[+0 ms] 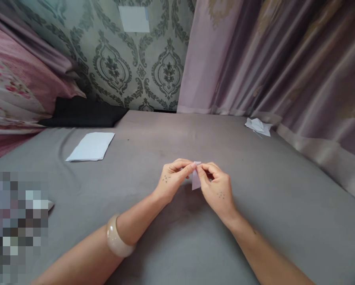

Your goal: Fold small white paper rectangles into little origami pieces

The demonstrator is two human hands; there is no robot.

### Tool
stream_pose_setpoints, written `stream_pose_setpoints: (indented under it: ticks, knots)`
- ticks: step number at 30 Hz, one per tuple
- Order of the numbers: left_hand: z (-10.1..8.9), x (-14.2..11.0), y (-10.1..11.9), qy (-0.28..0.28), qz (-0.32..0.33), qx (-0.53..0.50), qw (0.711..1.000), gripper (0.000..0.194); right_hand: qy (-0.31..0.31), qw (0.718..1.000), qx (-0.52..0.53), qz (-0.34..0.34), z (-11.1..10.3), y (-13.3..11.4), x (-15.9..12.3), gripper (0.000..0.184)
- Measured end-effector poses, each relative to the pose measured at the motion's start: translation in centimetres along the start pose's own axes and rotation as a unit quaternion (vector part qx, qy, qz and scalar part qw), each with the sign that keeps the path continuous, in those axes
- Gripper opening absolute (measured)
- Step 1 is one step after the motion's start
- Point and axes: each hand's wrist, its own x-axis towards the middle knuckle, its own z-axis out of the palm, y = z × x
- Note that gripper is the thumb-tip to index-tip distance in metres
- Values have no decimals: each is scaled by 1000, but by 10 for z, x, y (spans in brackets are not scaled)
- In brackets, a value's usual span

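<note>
**Neatly pinched: pale pink folded paper [196, 178]**

Seen from the head camera, its long axis stands nearly upright, lower end pointing toward the person, above a grey cloth surface [284, 206]. The left hand [169, 182] and right hand [216, 190] have their fingers [189, 168] clamped on its top. A white paper stack [90, 146] lies well left; crumpled white paper [258, 126] lies far right.

Left hand [169, 182], right hand [215, 190] pinching folded pale paper [196, 178], grey cloth surface [269, 190]

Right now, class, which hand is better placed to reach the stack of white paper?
The left hand, probably: it is nearer the stack of white paper, though it and the right hand both pinch a small pale paper.
</note>
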Motion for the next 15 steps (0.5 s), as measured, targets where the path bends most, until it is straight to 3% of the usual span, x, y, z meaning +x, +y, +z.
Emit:
stream_pose_setpoints:
  ticks: [5, 15]
  knots:
    - [-2, 2, -4, 28, 24, 6, 999, 13, -37, 997, 20, 63, 0, -3, 0, 26]
    - [0, 3, -6, 68, -60, -66, 994, 15, -90, 986, 53, 129, -2, -2, 2, 29]
